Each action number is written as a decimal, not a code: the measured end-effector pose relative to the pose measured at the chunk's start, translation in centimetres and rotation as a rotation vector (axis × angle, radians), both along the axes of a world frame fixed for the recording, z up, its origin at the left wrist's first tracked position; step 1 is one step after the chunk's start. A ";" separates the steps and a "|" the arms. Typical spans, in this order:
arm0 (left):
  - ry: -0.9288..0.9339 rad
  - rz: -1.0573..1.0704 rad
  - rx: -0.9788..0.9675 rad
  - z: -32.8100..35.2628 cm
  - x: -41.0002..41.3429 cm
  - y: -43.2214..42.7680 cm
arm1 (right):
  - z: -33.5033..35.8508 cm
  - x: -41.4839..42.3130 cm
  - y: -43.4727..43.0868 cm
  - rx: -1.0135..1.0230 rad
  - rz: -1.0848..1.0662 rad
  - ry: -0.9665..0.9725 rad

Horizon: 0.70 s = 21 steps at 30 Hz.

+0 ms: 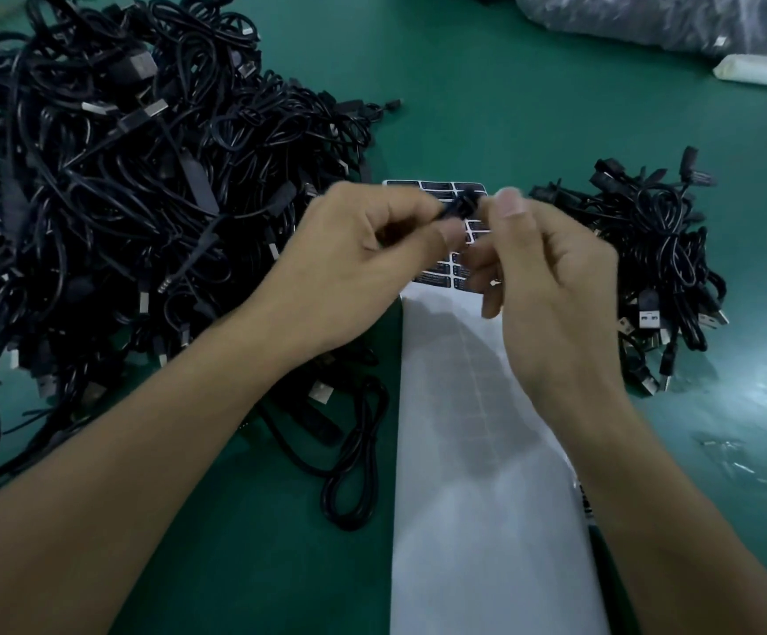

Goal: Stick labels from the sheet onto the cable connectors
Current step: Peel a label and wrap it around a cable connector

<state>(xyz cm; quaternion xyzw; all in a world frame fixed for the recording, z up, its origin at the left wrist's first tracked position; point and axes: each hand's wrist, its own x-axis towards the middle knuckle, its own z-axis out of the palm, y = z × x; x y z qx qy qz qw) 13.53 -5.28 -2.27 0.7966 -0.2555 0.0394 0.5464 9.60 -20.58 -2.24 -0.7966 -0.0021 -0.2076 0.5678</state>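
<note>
Head view: above the sheet, the left hand pinches a black connector; the right hand pinches the connector's other end with curled fingers.

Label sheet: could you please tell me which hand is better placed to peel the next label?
Probably right: the right hand is over the remaining black labels, while the left hand pinches the cable connector.

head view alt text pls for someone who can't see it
A person's left hand pinches a black cable connector over a label sheet, with the right hand blurred at its tip. The sheet is mostly peeled, black labels left at its far end. A big cable pile lies left, a smaller pile right, on a green table.
</note>
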 end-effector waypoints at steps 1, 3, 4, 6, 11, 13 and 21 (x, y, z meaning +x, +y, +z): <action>-0.022 0.022 -0.057 0.1 0.1 0.1 | 0.0 -0.1 0.2 -0.003 0.054 0.022; -0.039 0.039 -0.168 0.4 0.1 0.1 | -0.3 -0.4 0.6 -0.117 0.163 0.075; -0.033 0.037 -0.212 0.5 0.1 0.1 | -0.5 -0.5 0.9 -0.223 0.197 0.092; -0.020 0.027 -0.265 0.6 0.1 0.1 | -0.7 -0.6 1.4 -0.387 0.245 0.099; 0.038 0.014 -0.390 0.9 0.0 0.2 | -0.5 -0.8 2.5 -0.321 0.379 0.071; 0.066 0.021 -0.412 1.2 0.0 0.1 | -0.4 -0.9 2.8 -0.287 0.407 0.086; 0.143 0.061 -0.495 1.5 -0.3 0.2 | -1.3 -0.8 3.3 -0.221 0.387 0.036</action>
